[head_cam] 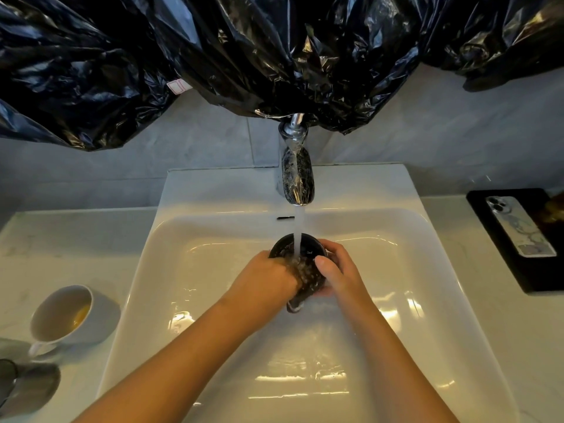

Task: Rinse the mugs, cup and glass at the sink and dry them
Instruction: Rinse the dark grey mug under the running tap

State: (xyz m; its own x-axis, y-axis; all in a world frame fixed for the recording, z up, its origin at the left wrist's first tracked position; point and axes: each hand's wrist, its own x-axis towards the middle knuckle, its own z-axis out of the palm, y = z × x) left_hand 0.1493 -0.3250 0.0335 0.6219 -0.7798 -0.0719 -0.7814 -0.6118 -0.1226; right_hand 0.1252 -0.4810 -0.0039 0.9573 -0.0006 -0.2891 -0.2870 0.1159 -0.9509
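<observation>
A black mug (306, 271) is held over the white sink (213, 239) under the running stream from the chrome tap (296, 175). My right hand (338, 270) grips its side, thumb on the rim. My left hand (265, 276) presses against the mug's left side, fingers partly inside or over the rim under the water. The mug's handle points down toward me. A white mug (64, 315) with a yellowish remnant inside stands on the counter at the left. A dark glass (7, 383) shows at the lower left edge, mostly cut off.
Black plastic sheeting (244, 50) covers the wall above the tap. On the right counter lies a black tray (515, 239) with a phone (518, 230) face down on it. The pale counter (61, 239) runs on both sides of the sink.
</observation>
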